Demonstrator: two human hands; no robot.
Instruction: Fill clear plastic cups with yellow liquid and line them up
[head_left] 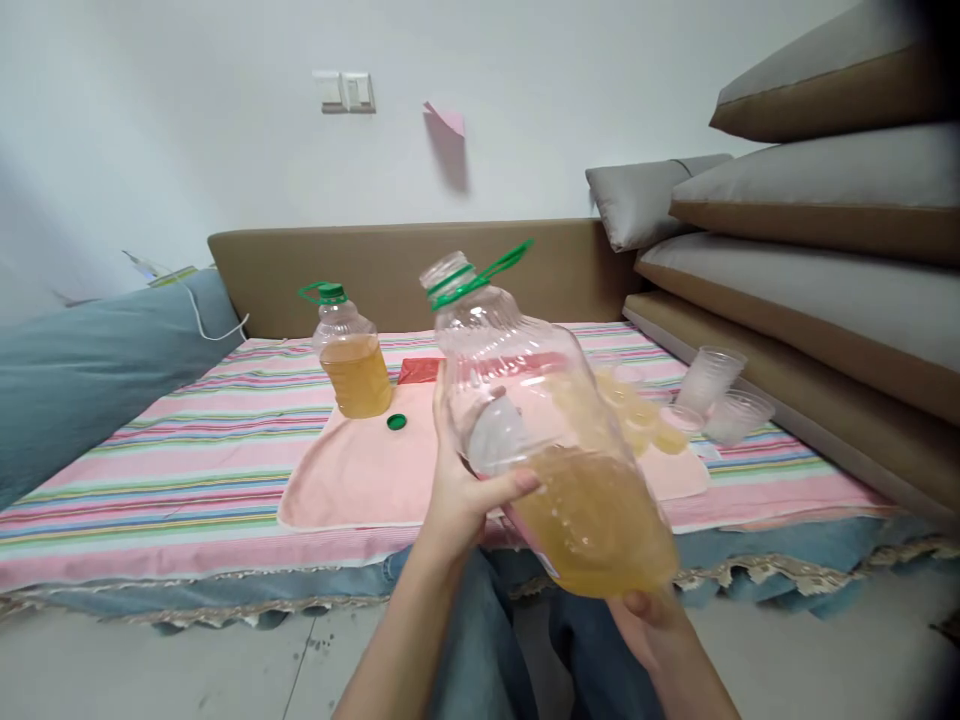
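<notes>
A large clear plastic bottle (517, 350) is tilted in front of me, its uncapped mouth pointing up and left, with a green loop handle round the neck. Yellowish liquid fills its lower part. My left hand (472, 490) is closed on its side, thumb across the front. Under the base, my right hand (645, 620) supports it, fingers partly hidden. Behind, a second bottle (356, 375) of similar liquid stands upright with its green cap on. A loose green cap (397, 422) lies on the pink cloth (360, 480). A whitish rounded shape (496, 435) shows through the bottle, its kind unclear.
Several clear cups (670, 435) of yellow liquid stand on the cloth, partly behind the bottle. Beside them are stacked plastic cups (709, 378) and more tipped cups (739, 415). A red packet (420, 371) lies behind. Stacked cushions (810, 270) line the right; a blue bolster (112, 350) lies left.
</notes>
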